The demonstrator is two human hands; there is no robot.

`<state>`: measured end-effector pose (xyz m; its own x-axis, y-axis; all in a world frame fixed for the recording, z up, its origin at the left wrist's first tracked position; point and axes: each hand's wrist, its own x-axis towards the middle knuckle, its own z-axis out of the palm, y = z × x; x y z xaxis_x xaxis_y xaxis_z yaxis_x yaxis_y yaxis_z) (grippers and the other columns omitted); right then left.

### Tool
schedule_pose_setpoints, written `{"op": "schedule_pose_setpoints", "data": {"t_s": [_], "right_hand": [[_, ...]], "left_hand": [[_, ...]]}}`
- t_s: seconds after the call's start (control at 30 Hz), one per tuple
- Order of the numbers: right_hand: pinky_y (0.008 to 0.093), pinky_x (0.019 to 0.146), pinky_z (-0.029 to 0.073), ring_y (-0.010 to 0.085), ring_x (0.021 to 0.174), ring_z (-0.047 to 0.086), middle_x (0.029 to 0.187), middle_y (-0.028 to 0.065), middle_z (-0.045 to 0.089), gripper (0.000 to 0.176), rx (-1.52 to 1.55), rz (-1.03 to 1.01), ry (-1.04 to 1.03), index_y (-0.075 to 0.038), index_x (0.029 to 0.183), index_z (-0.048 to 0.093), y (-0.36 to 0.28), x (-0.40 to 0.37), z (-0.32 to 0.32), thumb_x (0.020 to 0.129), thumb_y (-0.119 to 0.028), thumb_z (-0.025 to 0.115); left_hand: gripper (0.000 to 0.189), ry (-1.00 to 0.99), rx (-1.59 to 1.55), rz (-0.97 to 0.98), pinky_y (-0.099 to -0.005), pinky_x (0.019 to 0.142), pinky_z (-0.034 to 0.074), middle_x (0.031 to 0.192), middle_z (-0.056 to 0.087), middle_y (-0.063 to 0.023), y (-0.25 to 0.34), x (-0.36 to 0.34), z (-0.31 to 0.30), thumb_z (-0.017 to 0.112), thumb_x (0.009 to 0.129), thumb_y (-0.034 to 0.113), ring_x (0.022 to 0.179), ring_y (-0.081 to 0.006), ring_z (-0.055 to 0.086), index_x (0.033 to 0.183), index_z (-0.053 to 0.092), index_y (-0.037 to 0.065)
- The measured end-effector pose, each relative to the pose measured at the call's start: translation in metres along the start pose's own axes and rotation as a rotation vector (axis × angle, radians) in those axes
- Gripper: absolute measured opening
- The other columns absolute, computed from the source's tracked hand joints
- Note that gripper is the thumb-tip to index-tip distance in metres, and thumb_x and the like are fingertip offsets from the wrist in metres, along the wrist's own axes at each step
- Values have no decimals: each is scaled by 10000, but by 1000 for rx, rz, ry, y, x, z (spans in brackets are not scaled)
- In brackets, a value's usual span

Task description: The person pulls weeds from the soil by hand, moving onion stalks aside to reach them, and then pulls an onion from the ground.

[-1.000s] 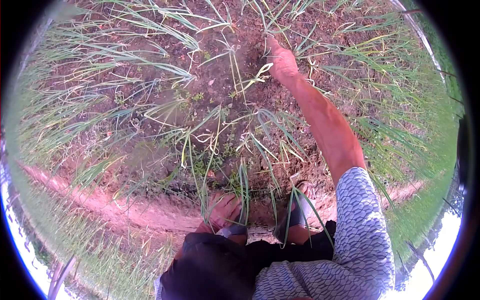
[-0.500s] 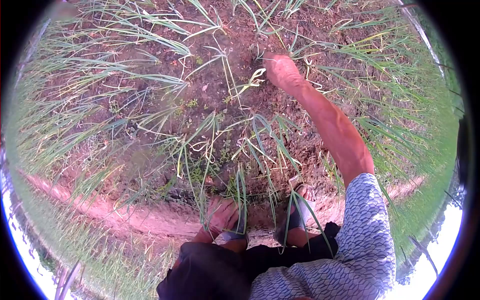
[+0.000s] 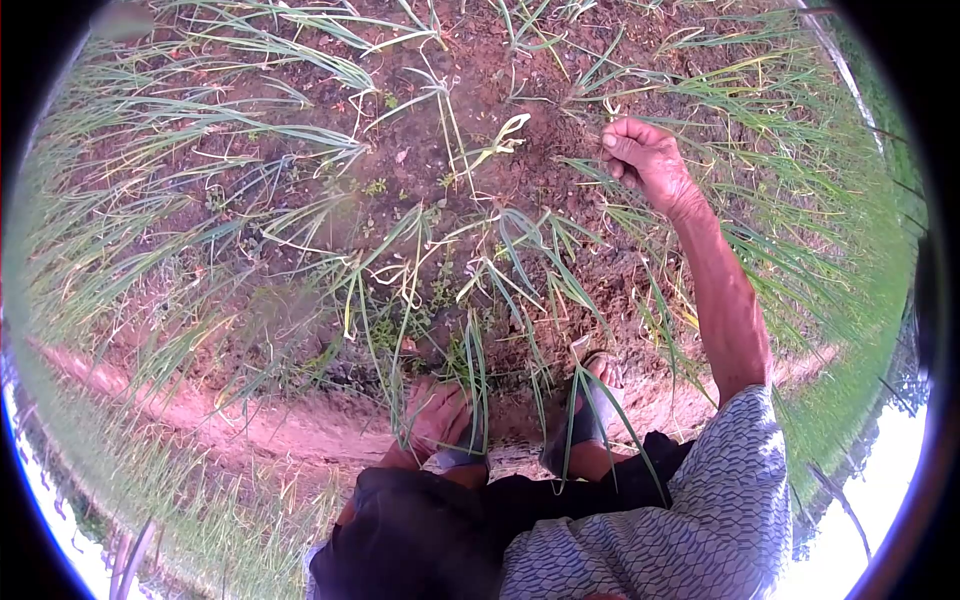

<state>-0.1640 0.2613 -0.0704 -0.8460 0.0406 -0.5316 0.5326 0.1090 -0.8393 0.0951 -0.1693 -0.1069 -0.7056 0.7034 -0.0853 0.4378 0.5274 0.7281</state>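
Note:
My right hand [image 3: 645,160] is raised over the soil at the upper right, thumb and forefinger pinched and the other fingers curled. Whatever may be between the fingertips is too small to make out. A pale curled leaf tip [image 3: 611,106] shows just above the fingers. Green onion plants [image 3: 600,85] with long thin leaves stand close by. Low down near my left foot is my left hand [image 3: 437,410], its back toward me. Leaves cross in front of it, and its fingers are partly hidden. A yellowed, bent onion leaf [image 3: 503,138] stands left of my right hand.
Rows of onion plants [image 3: 310,140] fill both sides of the brown soil bed [image 3: 545,130]. Small weeds [image 3: 430,320] grow in front of my feet. My sandalled right foot [image 3: 590,405] is at the bed's edge, beside a bare earth strip [image 3: 240,425].
My right hand has pulled back from the soil by an onion plant and moved right, turning so the pinched fingers show. My left hand has hardly moved.

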Motion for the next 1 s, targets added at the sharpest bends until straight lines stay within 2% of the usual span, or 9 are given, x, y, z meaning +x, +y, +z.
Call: {"op": "schedule_pose_setpoints", "data": {"t_s": [0.2,0.27,0.47,0.53,0.6,0.67,0.7,0.87,1.0], "right_hand": [[198,526,446,43,624,573,754,-26,641,120,-102,0,56,-76,997,682,-22,-15,5,954,-188,671],[195,502,431,46,616,563,778,-6,647,121,205,-158,47,-62,1034,686,-22,-13,-3,952,-148,668],[157,371,380,61,478,505,980,136,577,301,723,-417,-548,24,1165,570,-96,-68,-17,912,-108,668],[159,387,391,48,479,513,898,108,602,219,420,-324,-613,20,1095,612,-102,-83,-4,930,-118,651],[238,509,496,78,618,596,868,65,653,171,-413,67,-459,-14,1051,674,-119,-101,28,967,-126,575],[322,702,569,163,764,638,899,124,647,193,-1151,-131,-488,-4,1088,653,-79,-95,46,967,-88,528],[393,764,575,242,814,664,834,122,659,46,-1302,-454,-295,-30,897,615,-28,-101,43,885,-31,570],[396,902,594,278,964,681,1012,185,675,308,-1412,-77,-494,-17,1146,649,56,-100,51,878,54,514],[364,817,621,276,887,703,942,176,688,220,-1540,-20,-546,21,1023,683,84,-112,56,880,74,524]], "left_hand": [[293,9,-11,20,-527,891,433,1121,641,-81,1,1,0,713,775,160,1023,-306,606,1058,689,89],[426,-3,38,23,-489,916,440,1094,621,-103,-1,0,1,734,765,203,980,-337,590,1169,662,88],[429,-26,40,40,-495,891,437,1099,621,-104,-3,-2,3,740,770,173,970,-344,590,1185,659,99],[408,-30,42,65,-512,894,436,1141,614,-106,-4,-1,3,720,794,170,981,-354,589,1191,655,101],[425,-70,-39,-50,-519,893,439,1161,610,-109,-9,-14,17,704,805,187,984,-348,597,1211,632,89],[431,0,-63,7,-519,888,442,1151,601,-118,-3,-2,7,704,789,171,971,-346,596,1202,625,73],[429,3,-57,9,-518,887,443,1141,601,-119,-2,-1,7,703,786,165,966,-346,596,1197,626,71],[416,22,-11,42,-513,878,448,1092,605,-124,2,2,3,701,771,136,942,-343,599,1174,632,61],[295,34,-32,19,-491,852,468,1048,638,-132,9,6,1,653,864,192,929,-341,623,1143,645,96]]}}
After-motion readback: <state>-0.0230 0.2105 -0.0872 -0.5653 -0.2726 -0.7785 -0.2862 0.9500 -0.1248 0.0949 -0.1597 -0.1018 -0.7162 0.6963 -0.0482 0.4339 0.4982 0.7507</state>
